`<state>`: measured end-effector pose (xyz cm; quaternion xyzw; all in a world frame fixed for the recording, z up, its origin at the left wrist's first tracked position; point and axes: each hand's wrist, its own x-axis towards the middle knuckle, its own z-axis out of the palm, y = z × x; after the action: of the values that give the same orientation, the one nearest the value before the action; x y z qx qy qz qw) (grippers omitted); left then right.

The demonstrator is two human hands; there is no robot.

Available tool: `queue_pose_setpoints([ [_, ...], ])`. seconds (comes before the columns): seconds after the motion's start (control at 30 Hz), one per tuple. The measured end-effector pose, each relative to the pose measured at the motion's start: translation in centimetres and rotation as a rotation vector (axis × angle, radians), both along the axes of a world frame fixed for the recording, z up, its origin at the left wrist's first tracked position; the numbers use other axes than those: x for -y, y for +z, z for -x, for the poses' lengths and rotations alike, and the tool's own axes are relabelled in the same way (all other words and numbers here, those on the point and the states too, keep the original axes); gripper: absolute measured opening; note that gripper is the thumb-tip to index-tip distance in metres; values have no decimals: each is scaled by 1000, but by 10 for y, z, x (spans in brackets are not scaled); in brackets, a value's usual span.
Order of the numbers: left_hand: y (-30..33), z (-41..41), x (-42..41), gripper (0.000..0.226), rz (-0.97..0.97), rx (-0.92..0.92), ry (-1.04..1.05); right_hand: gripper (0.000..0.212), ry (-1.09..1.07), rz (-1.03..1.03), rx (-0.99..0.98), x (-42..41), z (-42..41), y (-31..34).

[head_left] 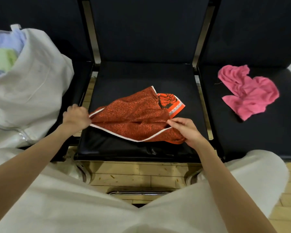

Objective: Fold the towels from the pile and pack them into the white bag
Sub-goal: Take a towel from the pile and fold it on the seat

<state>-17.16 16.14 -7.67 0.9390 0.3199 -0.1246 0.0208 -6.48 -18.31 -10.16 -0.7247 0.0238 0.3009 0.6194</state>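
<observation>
While both hands are on it, the orange towel [133, 118] lies crumpled across the front half of the middle chair seat [141, 76], which serves as the folding surface.

Head view, only view available:
- Left hand [76, 117]: fingers curled tight round the towel's left end, at the white-trimmed edge. I read this as an anchor grip so the cloth can be drawn taut.
- Right hand [186, 130]: thumb and fingers pinch the cloth near its right end, just above the white hem that sags toward the seat's front edge. Probably hunting for the matching corner; I cannot tell whether it has the corner itself.
- One corner with a black printed pattern lies flat on the seat beyond the right hand, free of both hands. Towel is not yet spread, so no fold is made.
- White bag [29, 91]: slumped on the left seat, mouth open toward me, with blue and pale green folded cloth showing inside. Placed within left-hand reach, which suits packing straight after a fold.
- Pink towel [247, 93]: bunched on the right seat, well apart from the orange one, untouched. It looks to be all that shows of the pile.

Judgement: task well along; orange towel in hand, pink one left.

Risk: the sagging hem may slip off the seat's front edge when pulled.
</observation>
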Motion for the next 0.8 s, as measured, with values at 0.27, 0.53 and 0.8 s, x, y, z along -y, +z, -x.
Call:
queue_pose_setpoints([
  [0.27,-13,-62,21,28,292,295,-89,26,-141,107,25,-16,2,-6],
  [0.53,-24,-116,48,58,639,247,36,22,-100,91,229,-16,6,-8],
  [0.8,-32,-93,90,26,345,647,-375,28,-44,43,377,-11,10,-16],
])
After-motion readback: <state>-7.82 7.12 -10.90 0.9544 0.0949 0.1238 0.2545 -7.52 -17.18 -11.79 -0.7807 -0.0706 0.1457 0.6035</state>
